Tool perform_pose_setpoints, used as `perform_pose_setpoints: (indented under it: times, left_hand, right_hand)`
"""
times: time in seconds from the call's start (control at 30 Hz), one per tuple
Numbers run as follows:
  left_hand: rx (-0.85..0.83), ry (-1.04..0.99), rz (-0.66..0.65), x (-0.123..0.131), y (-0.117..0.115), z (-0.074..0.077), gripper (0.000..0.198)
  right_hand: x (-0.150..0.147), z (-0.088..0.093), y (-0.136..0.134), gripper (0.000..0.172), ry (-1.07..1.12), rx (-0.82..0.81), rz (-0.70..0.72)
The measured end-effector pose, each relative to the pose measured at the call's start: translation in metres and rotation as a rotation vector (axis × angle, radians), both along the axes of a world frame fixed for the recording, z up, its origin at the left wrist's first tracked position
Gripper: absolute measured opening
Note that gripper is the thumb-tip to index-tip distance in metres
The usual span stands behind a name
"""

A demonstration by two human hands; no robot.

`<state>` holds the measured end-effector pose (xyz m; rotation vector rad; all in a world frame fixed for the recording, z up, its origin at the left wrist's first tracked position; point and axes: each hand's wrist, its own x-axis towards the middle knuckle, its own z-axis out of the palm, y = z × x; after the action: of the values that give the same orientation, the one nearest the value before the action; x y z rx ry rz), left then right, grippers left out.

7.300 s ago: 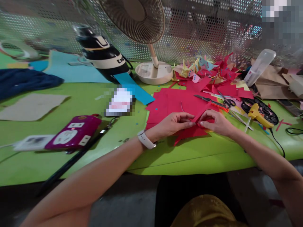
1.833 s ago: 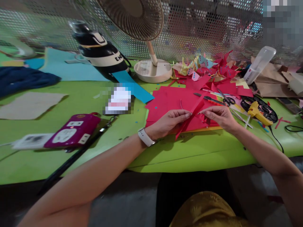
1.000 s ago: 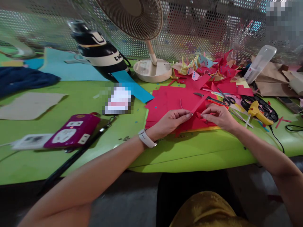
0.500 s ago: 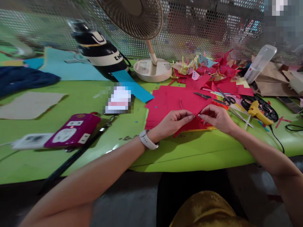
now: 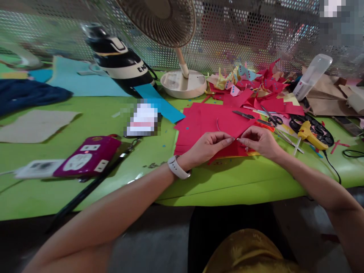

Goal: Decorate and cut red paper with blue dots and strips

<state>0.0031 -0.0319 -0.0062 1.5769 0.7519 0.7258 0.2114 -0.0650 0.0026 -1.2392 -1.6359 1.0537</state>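
My left hand (image 5: 213, 146), with a white watch on its wrist, pinches thumb and forefinger together over a stack of red paper (image 5: 196, 121). Facing it, my right hand (image 5: 260, 142) makes the same pinch, and the two sets of fingertips nearly meet. Whatever lies between them is tiny and lost against the red. A thin curved red strip (image 5: 218, 124) shows just beyond my left fingers. Past my right hand lie a dark-bladed pair of scissors (image 5: 243, 114) and an orange-and-black cutter (image 5: 265, 124).
A yellow glue gun (image 5: 311, 136) with a cord lies at right, near black-handled scissors (image 5: 274, 119). Behind are folded paper scraps (image 5: 267, 85), a fan (image 5: 183, 85) and a black-and-white bottle (image 5: 125, 64). Leftward are a phone-like object (image 5: 142, 119), blue paper strip (image 5: 159, 104) and purple case (image 5: 88, 157).
Both hands stay over the red paper, pinching fingertip to fingertip. The right fingertips have shifted very slightly; all else is in place.
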Motion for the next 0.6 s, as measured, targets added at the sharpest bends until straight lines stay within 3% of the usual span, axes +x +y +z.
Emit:
perform_pose_setpoints:
  times: [0.33,0.53,0.6]
  left_hand:
    - [0.087,0.017,0.048,0.0,0.001,-0.001,0.039]
    - [-0.024,-0.047,0.127,0.0,0.0,0.002,0.043]
    - [-0.062,-0.063,0.128,0.001,0.0,0.003,0.043]
  right_hand:
    - [-0.009,-0.001,-0.003,0.038,0.119,-0.024,-0.022]
    - [-0.006,0.006,-0.003,0.047,0.248,0.003,-0.199]
    - [-0.005,0.009,-0.002,0.047,0.231,-0.066,-0.157]
